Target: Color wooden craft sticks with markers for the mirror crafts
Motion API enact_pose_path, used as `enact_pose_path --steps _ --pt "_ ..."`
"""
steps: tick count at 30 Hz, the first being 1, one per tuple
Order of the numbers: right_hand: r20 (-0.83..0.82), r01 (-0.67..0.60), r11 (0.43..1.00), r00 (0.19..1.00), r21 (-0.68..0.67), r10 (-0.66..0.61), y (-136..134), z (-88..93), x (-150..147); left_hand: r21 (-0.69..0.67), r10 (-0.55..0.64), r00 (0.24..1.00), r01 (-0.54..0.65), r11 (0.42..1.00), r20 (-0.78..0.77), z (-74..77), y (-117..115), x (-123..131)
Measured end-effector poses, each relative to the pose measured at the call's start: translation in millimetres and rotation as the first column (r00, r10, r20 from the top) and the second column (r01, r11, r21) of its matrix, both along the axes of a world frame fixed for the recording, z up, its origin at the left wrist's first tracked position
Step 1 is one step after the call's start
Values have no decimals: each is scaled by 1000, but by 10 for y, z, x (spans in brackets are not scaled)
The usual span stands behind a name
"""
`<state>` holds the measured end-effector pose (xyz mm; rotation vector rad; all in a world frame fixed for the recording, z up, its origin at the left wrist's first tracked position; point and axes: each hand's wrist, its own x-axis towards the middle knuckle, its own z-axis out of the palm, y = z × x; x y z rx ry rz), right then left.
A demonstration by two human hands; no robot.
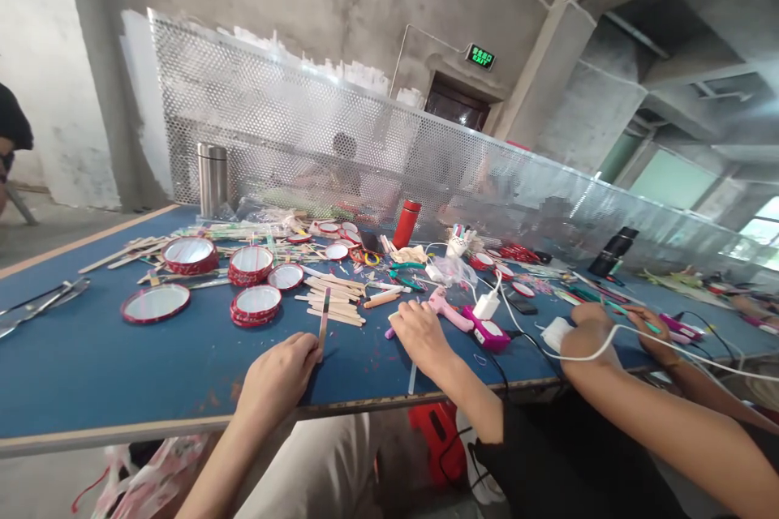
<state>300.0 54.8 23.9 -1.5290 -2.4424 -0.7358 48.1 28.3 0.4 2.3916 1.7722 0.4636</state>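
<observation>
My left hand (281,369) rests near the table's front edge, fingers closed round an upright craft stick (324,328) whose upper part is dark and coloured. My right hand (421,336) is low over the table, its fingers curled; what they hold is hidden, though a pale tip and a bit of purple show beside them. Below that hand a translucent strip (413,378) reaches toward the edge. A pink glue gun (450,310) lies just beyond my right hand. Between my hands, farther back, is a pile of plain craft sticks (334,296).
Round red-rimmed mirrors (157,302), some stacked, stand at left. Behind are a steel flask (213,178) and a red bottle (407,223). A purple box (487,332) with a white plug and cables lies right. A co-worker's arm (633,397) reaches in from the right.
</observation>
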Motion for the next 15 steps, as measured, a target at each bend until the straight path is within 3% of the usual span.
enact_pose_path --steps 7,15 --pt "169 23 1000 985 -10 -21 8 -56 -225 2 -1 1000 1 1000 10 35 -19 7" --pt "152 60 998 987 10 -60 -27 -84 -194 6 -2 1000 2 1000 -19 44 -29 12"
